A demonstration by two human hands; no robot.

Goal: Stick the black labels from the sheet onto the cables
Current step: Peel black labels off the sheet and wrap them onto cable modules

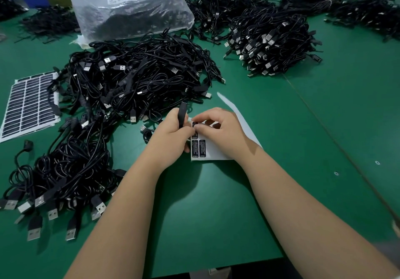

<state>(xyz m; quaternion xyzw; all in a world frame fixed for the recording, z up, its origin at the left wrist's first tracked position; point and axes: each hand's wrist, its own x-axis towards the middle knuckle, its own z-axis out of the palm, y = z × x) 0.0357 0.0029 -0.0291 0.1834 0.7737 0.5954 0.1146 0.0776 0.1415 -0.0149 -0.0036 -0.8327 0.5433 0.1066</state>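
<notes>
Left hand grips a black cable controller upright, fingers curled round it, face presented for labelling; right hand pinches a black label at the nearly spent label sheet, apparently peeling it; unlabelled cables piled just beyond.

Two hands work over one green counter bearing two label sheets, one plastic bag at twelve o'clock, and several cable piles.

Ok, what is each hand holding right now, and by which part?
The left hand grips a black cable part by its lower end. The right hand pinches a black label on the sheet.
</notes>
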